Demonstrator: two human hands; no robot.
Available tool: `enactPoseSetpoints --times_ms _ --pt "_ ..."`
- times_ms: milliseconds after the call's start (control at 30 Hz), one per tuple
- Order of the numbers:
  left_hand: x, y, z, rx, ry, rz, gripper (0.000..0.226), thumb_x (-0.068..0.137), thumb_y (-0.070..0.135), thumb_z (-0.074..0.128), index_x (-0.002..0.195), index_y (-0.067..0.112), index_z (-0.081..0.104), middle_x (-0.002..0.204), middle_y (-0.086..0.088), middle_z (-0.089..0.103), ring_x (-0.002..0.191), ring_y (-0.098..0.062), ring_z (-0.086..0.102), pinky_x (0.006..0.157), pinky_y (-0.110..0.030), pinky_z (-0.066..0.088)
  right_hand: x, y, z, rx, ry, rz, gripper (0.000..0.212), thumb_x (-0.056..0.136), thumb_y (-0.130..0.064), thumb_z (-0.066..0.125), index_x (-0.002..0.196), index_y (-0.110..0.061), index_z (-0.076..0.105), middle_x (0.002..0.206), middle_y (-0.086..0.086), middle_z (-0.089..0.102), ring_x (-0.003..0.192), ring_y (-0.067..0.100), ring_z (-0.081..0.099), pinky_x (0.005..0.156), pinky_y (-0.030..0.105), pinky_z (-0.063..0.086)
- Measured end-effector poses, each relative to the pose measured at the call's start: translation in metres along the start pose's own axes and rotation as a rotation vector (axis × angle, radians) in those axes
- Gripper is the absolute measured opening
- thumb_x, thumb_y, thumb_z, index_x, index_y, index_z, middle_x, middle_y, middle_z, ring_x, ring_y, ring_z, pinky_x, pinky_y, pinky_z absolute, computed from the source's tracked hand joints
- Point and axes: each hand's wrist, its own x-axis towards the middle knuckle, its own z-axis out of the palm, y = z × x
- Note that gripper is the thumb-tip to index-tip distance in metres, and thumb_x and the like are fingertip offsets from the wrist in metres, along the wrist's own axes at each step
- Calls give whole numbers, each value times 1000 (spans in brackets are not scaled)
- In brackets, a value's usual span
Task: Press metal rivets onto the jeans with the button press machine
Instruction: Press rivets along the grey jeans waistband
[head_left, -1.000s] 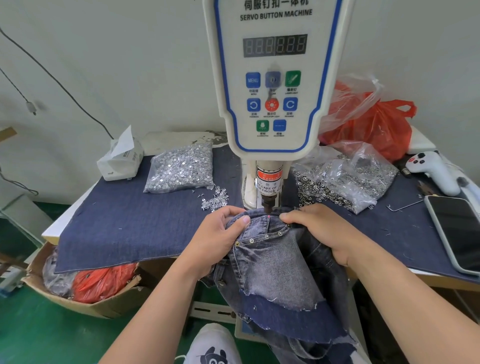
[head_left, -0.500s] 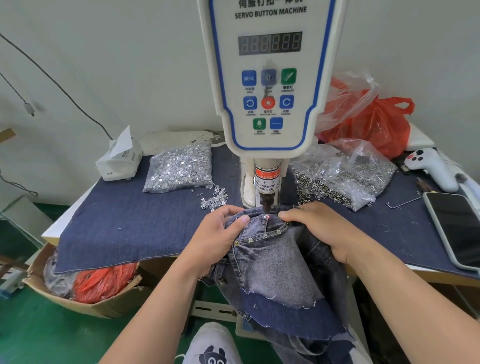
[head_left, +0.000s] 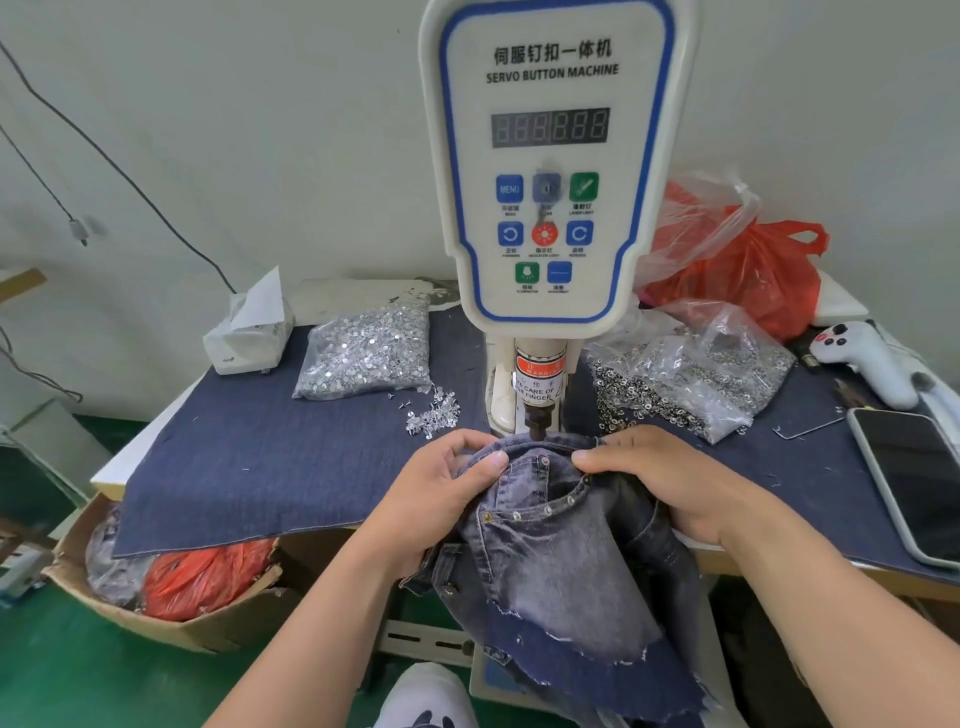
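Table (head_left: 291, 467) edge hidden beneath jeans (head_left: 550, 561), hands (head_left: 447, 493).

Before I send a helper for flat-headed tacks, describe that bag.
Find the white button machine. Left of its column, on the denim cloth, lies the clear bag of tacks: flat shiny discs, unlike the ring-shaped pieces in the bag of rings on the right.

both hands (head_left: 447, 499) (head_left: 670, 478) grip jeans (head_left: 550, 561) under press (head_left: 537, 415) (rivets along pocket).
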Motion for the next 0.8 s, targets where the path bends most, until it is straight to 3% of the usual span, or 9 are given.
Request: enactPoseSetpoints --times_ms 67,167,300,367,433,567,667,733,800 --pt "-6 5 2 -53 -71 2 28 99 29 72 119 11 65 111 -17 79 99 -28 77 82 -33 61 -7 -6 -5 -30 -82 -22 31 85 -27 78 92 3 75 100 26 75 86 31 74 77 34 59" --pt "-13 14 10 -49 -138 9 34 94 28 76 121 10 64 108 -18 79 93 -25 76 78 -29 60 -15 -12 -2 -140 -128 -44 58 74 -44 88 100 5 74 107 20 76 100 32 74 91 41 57" --pt "-25 17 12 15 -220 -99 37 92 33 82 120 15 66 106 -18 76 95 -29 74 86 -41 61 -26 -11 2 -186 -188 -73 41 76 -30 85 101 2 75 106 20 76 99 31 73 94 44 56" --pt "-32 18 4 231 -374 -209 31 89 44 83 110 23 76 110 -11 79 101 -28 76 96 -42 59 -31 -4 -2 -103 -234 -77 33 79 -19 82 99 6 73 102 22 75 92 27 71 87 39 59" --pt "-35 14 -1 364 -504 -234 31 92 43 81 112 20 80 116 -10 79 108 -28 75 103 -42 57 -38 2 -6 -55 -283 -82 17 81 -14 78 94 -2 77 97 18 76 88 25 72 82 36 59" --pt "-36 2 -1 -12 -383 -126 44 97 37 76 128 5 71 127 -24 72 115 -36 71 102 -46 56 -44 -2 -16 -389 -254 -53 34 85 -32 81 103 -4 75 110 24 74 108 40 70 102 55 53" --pt "-30 1 7 -6 -332 -95 45 99 43 72 130 10 70 130 -22 72 119 -38 70 102 -46 56 -40 -15 -22 -556 -95 -117 38 84 -58 76 100 -24 77 100 -2 79 94 13 73 88 37 60" --pt "-23 5 13 96 -315 -91 39 98 45 70 125 16 73 124 -17 75 115 -35 73 98 -42 59 -20 -16 -33 -558 231 -143 25 95 -47 68 96 -24 77 90 -4 78 81 20 71 74 34 59" --pt "-17 8 17 226 -287 -83 30 96 42 68 114 19 76 113 -10 80 105 -29 77 90 -37 60 4 -15 -41 -953 528 -124 20 102 -34 61 101 -23 77 98 1 78 94 32 70 77 35 52"
